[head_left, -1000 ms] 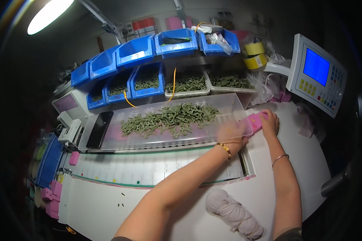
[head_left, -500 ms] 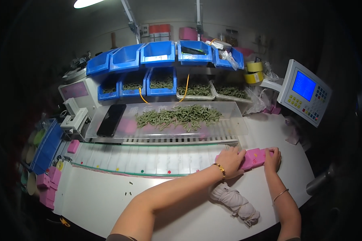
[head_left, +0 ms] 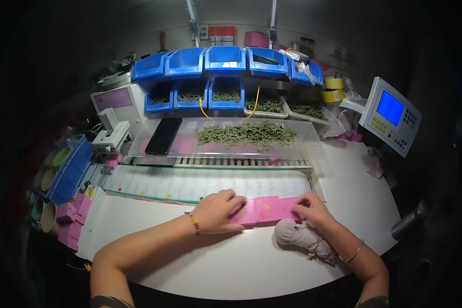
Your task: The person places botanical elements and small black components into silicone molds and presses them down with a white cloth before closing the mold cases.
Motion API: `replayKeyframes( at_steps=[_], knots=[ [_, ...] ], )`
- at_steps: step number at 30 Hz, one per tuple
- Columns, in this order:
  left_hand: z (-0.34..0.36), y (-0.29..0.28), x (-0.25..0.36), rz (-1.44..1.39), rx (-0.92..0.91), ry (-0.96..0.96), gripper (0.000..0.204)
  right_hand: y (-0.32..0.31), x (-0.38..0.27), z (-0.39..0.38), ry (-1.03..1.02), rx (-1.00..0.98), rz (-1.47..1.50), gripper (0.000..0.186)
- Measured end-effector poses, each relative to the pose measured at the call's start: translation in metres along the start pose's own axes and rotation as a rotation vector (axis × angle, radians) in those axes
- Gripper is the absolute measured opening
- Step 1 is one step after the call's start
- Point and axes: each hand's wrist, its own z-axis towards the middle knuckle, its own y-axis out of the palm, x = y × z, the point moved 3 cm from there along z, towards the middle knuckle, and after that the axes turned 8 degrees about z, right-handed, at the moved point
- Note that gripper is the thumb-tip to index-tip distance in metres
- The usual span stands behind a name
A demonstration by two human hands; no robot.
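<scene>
A row of pink blocks (head_left: 266,208) lies on the white worktop (head_left: 200,267), just in front of the white slotted track (head_left: 215,182). My left hand (head_left: 218,211) is curled round the left end of the row, slightly blurred. My right hand (head_left: 312,210) pinches the right end with bent fingers. A pale cloth bundle (head_left: 303,237) lies directly below the blocks, beside my right forearm. Behind the track, a translucent tray (head_left: 308,143) holds green twisted pieces (head_left: 244,134) and a black phone (head_left: 163,136).
Blue bins (head_left: 185,64) and pale trays (head_left: 262,108) line the back. A keypad display (head_left: 390,115) stands right, above a metal cylinder (head_left: 405,223). At left are a white device (head_left: 110,138), a blue crate (head_left: 69,174) with stacked cups, and more pink blocks (head_left: 74,220).
Both hands have brought the pink blocks from the back right, near the tray's end, leftward and toward me to the front of the track. The view has shifted too.
</scene>
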Motion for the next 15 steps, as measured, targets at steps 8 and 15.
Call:
replayKeyframes(
  at_steps=[8, 15],
  knots=[
    [-0.094, -0.058, -0.035, 0.066, 0.069, -0.307, 0.043, 0.061, -0.034, 0.035, -0.111, -0.312, -0.035, 0.025],
    [-0.114, -0.036, -0.019, -0.013, 0.309, -0.481, 0.039, 0.051, -0.015, 0.127, -0.413, 0.148, -0.691, 0.025]
  ],
)
